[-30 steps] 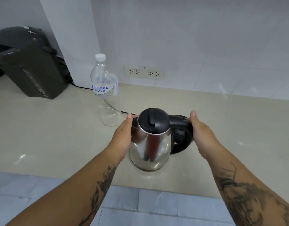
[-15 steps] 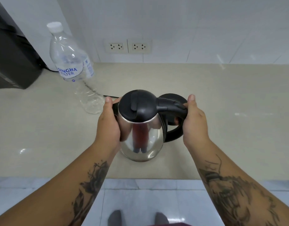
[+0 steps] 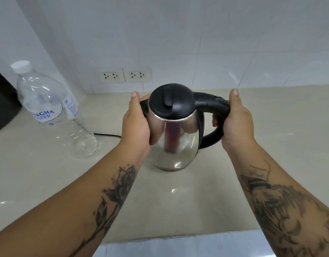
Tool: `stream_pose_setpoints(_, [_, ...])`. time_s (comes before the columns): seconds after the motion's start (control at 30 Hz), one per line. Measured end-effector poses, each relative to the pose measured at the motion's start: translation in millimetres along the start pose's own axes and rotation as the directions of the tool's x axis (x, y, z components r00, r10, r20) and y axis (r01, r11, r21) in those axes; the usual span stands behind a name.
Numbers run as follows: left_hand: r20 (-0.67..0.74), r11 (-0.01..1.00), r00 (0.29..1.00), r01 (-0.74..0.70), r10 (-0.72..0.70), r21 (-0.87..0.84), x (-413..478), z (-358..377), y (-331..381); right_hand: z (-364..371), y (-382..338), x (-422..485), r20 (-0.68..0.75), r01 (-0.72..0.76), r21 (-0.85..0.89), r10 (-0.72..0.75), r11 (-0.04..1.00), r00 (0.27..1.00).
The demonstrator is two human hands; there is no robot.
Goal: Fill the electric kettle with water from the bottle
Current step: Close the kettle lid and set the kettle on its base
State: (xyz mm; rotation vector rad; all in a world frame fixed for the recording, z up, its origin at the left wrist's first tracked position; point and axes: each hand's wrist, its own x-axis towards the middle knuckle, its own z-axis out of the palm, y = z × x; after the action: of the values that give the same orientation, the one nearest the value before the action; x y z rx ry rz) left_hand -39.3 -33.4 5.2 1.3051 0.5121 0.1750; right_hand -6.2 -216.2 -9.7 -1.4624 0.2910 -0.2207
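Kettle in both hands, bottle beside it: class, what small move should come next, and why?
Probably open the black lid. The kettle is shut, the right hand grips its handle, the left hand steadies the body, and the bottle stands capped, so no water can enter yet.

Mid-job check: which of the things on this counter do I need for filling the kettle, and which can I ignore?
Needed:
kettle, held by left hand and right hand
water bottle, capped

Ignore:
black appliance at the left edge
wall sockets
black cord
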Motion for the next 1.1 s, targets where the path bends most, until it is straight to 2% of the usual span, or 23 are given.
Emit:
stream_pose_setpoints(0.23, [-0.013, 0.995, 0.997, 0.08, -0.079, 0.057, 32, 27, -16, -4, 19, 39, -0.021, -0.06, -0.027, 0.059, 0.998, 0.998])
stream_pose_setpoints(0.67, [0.027, 0.996, 0.998, 0.047, -0.049, 0.069, 50, 43, -28, -9, 34, 64, -0.014, -0.127, -0.042, 0.127, 0.991, 0.992])
stream_pose_setpoints(0.97, [-0.021, 0.998, 0.999, 0.039, -0.038, 0.055, 58, 47, -35, -11, 34, 66, -0.013, -0.132, -0.118, 0.131, 0.984, 0.991])
stream_pose_setpoints(1.03, [-0.013, 0.997, 0.999, 0.034, -0.033, 0.064, 57, 46, -33, -12, 33, 66, -0.033, -0.095, -0.168, 0.091, 0.981, 0.995])
stream_pose_setpoints(1.1, [0.006, 0.996, 1.0, 0.027, -0.027, 0.083, 56, 45, -30, -17, 30, 66, -0.032, 0.063, -0.299, -0.076, 0.952, 0.997])
